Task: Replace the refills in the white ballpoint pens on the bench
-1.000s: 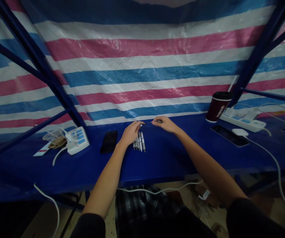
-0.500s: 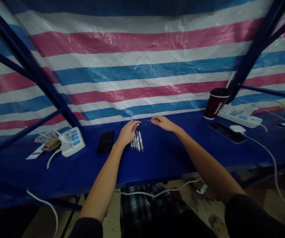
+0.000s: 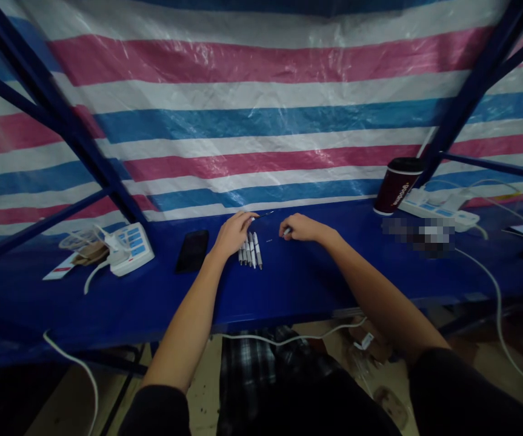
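Observation:
My left hand point(image 3: 236, 232) is closed around a pen with a thin dark refill point(image 3: 265, 215) sticking out of it to the right. Just below that hand several white and grey pens point(image 3: 250, 251) lie side by side on the blue table point(image 3: 306, 278). To the right, my right hand point(image 3: 304, 227) is closed on a small pale pen part point(image 3: 287, 231), mostly hidden by the fingers. Between the hands lies a tiny light piece point(image 3: 269, 241), which looks like a spring.
A black phone point(image 3: 192, 251) lies left of the pens, with a white power strip point(image 3: 130, 248) beyond it. At the right stand a dark lidded cup point(image 3: 397, 186) and another power strip point(image 3: 447, 215). A white cable point(image 3: 283, 341) hangs along the table's front edge.
My right hand has drawn away from the refill and come slightly nearer me. The tiny spring-like piece now shows on the table. My left hand keeps its grip.

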Demonstrator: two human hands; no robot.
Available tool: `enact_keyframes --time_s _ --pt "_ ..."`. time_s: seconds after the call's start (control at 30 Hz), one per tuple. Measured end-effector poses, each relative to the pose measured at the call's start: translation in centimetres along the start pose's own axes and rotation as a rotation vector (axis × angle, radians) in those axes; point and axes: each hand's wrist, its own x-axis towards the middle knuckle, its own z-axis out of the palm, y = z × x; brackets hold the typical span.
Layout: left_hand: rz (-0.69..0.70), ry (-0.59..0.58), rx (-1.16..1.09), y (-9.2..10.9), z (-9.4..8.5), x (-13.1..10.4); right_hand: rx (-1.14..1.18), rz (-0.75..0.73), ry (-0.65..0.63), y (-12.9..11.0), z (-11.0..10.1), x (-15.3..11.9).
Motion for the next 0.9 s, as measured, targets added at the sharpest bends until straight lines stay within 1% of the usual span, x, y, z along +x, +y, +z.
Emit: enact_keyframes --time_s 0.1,0.17,0.27,0.3,0.37,0.47,0.57,0.7,0.8,0.9 --pt "0.005 0.001 -0.002 0.0 -0.1 0.0 -0.031 0.041 0.018 -0.2 0.0 -0.1" --pt "0.003 0.015 0.003 0.1 -0.2 0.0 -0.041 0.084 0.054 -0.7 0.1 -0.2" --pt "0.003 0.067 0.019 0.1 -0.6 0.0 0.039 0.073 0.116 -1.7 0.8 0.2" --pt "0.001 0.084 0.027 0.1 -0.7 0.1 0.076 0.046 0.108 -2.1 1.2 0.4" --pt "-0.011 0.103 0.042 0.0 -0.8 0.1 0.057 0.027 0.052 -2.7 2.0 0.9" --pt "-0.021 0.102 0.033 0.0 -0.7 0.0 -0.042 0.039 0.047 -3.1 3.1 1.5" --pt "-0.015 0.089 0.017 -0.1 -0.6 0.0 -0.127 0.021 0.064 -3.2 3.6 1.8" --pt "-0.016 0.074 0.015 0.0 -0.6 0.0 -0.153 0.014 0.061 -3.0 3.5 1.8" --pt "-0.017 0.065 0.020 0.0 -0.6 0.1 -0.060 0.042 0.066 -2.5 2.9 1.5" --pt "-0.023 0.045 0.031 0.0 -0.6 0.1 0.044 0.087 0.119 -1.5 2.2 1.3"
